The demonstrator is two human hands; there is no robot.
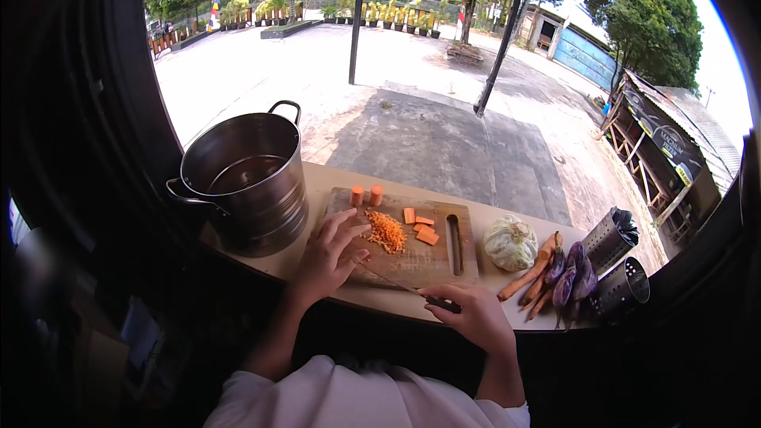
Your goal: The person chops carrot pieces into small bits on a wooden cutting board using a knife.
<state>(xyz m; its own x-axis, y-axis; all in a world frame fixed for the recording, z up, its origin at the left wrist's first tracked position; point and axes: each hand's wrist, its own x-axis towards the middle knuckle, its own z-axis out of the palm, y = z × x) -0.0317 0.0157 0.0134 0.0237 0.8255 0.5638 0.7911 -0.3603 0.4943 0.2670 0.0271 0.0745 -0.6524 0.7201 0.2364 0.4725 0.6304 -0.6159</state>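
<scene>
A wooden cutting board [403,269] lies on the counter in front of me. On it is a heap of finely diced carrot [386,233], with carrot slabs [426,234] to the right and two upright carrot chunks [376,195] at the far left. My right hand [476,317] grips the dark handle of a knife [396,282], whose blade points left, low over the board's near edge. My left hand [326,257] is at the board's left side, fingers apart beside the diced carrot. Its thumb is close to the blade's tip; whether they touch is unclear.
A large steel pot [277,218] stands left of the board. To the right are a cabbage [510,243], whole carrots [527,273], purple eggplants [564,285] and two perforated metal holders [621,287]. The narrow counter [321,177] borders an open window onto a paved yard.
</scene>
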